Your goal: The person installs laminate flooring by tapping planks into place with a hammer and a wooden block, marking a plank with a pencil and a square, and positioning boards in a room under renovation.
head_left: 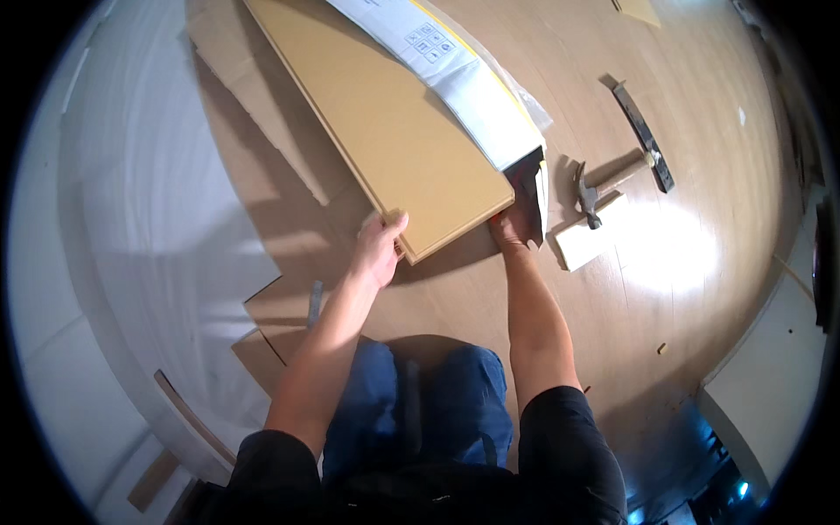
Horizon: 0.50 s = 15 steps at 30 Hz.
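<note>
A long tan floorboard [398, 131] slants away from me, its near end tilted and partly under an opened white and yellow pack [490, 109]. At the board's near left corner is my left hand [379, 249], closed on the edge with the thumb on top. My right hand [512, 232] is at the near right corner, beside the dark open end of the pack. Its fingers go under the board and are mostly hidden, but it appears to hold that corner.
To the right, a claw hammer [588, 194] rests against a pale block [591, 232], beside a dark metal bar [643, 136]. White sheeting [166, 236] spreads on the left, next to stepped ends of laid floorboards [267, 319]. A cardboard piece [262, 105] lies behind the board.
</note>
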Each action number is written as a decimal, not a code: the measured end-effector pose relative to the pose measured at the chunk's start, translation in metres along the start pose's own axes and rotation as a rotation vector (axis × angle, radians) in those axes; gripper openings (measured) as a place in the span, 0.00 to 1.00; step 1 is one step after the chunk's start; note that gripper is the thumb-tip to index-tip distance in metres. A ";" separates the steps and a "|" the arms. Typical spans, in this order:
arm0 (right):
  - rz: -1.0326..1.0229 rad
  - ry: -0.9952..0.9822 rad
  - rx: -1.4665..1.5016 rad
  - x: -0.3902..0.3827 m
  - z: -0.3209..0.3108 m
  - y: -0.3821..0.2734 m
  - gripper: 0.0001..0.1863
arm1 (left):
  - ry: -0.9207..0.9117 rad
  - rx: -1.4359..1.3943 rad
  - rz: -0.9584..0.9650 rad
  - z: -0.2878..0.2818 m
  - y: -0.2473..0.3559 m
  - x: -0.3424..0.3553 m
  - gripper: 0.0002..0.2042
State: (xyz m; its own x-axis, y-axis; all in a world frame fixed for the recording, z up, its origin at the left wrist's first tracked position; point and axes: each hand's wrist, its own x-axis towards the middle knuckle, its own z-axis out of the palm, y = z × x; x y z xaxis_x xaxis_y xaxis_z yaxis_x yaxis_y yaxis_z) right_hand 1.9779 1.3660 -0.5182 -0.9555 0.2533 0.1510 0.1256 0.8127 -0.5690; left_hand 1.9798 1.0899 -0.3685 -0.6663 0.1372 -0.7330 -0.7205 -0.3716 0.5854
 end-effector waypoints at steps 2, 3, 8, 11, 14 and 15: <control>-0.019 0.004 0.032 -0.007 -0.006 0.030 0.21 | -0.168 -0.030 0.045 -0.033 -0.008 -0.047 0.15; -0.064 0.055 0.020 -0.012 -0.010 0.021 0.23 | -0.169 0.026 -0.011 -0.058 -0.006 -0.078 0.16; 0.564 -0.227 1.060 -0.087 -0.046 -0.115 0.23 | -0.065 0.046 -0.034 -0.149 -0.007 -0.238 0.18; 0.888 -0.736 1.533 -0.154 -0.119 -0.221 0.27 | 0.026 0.134 -0.102 -0.163 -0.010 -0.304 0.18; 0.906 -0.942 1.529 -0.189 -0.168 -0.287 0.27 | 0.108 0.160 -0.043 -0.172 -0.038 -0.343 0.16; 0.870 -0.946 1.323 -0.194 -0.180 -0.303 0.26 | 0.108 0.190 0.004 -0.175 -0.043 -0.354 0.15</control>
State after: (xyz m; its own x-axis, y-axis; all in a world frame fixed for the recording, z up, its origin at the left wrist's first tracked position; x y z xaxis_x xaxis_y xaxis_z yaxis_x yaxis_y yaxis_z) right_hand 2.1727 1.1652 -0.2301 -0.6142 -0.3984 -0.6812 0.7863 -0.3825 -0.4853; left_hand 2.2804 0.8969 -0.1954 -0.6523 0.0334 -0.7572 -0.7478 -0.1912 0.6358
